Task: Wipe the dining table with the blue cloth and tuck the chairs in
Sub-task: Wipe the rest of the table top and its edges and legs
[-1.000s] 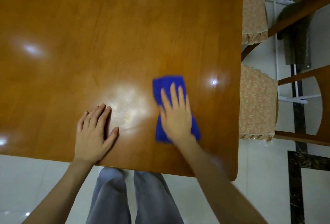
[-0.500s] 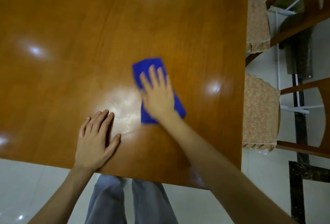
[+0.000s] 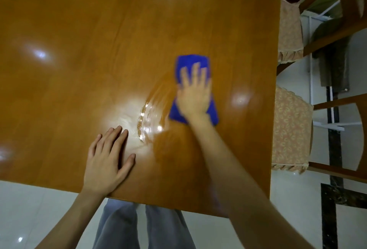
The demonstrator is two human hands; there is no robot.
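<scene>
The right hand (image 3: 193,94) lies flat on the folded blue cloth (image 3: 191,62), its straight fingers (image 3: 195,72) slightly spread and pressing it onto the glossy orange-brown wooden tabletop (image 3: 119,30), right of centre. The hand is blurred. The left hand (image 3: 106,164) rests palm-down near the front edge, fingers extended, thumb apart, holding nothing. Wet streaks (image 3: 147,117) glisten between the hands. Two wooden chairs with patterned beige seat cushions (image 3: 291,129) stand beside the tabletop's right edge.
</scene>
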